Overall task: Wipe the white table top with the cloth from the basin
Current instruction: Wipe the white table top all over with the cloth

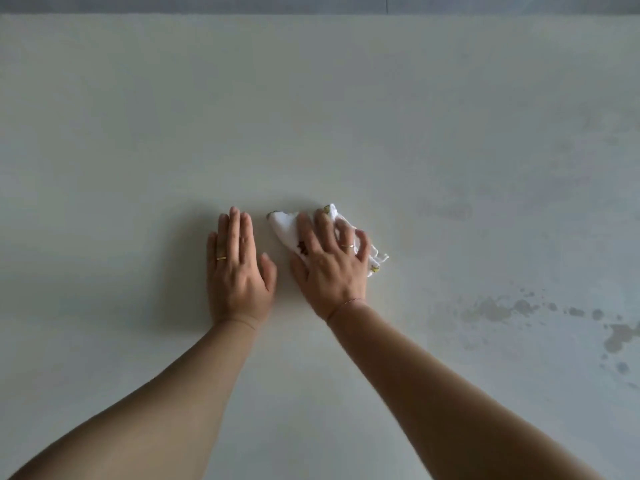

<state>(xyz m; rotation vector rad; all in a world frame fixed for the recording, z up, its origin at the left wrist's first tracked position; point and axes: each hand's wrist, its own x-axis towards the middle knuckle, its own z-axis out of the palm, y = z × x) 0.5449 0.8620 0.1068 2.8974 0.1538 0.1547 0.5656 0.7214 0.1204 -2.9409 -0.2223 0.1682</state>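
The white table top (311, 116) fills nearly the whole view. A crumpled white cloth (284, 226) with small dark and yellow marks lies on it near the middle. My right hand (329, 261) presses down on the cloth with fingers spread over it, and cloth shows on both sides of the hand. My left hand (237, 268) lies flat on the bare table just left of the cloth, fingers together, holding nothing. No basin is in view.
Wet streaks and droplets (519, 308) mark the table at the right, with a fainter damp patch (446, 211) right of the cloth. The table's far edge (311, 14) runs along the top of the view, with a grey floor beyond.
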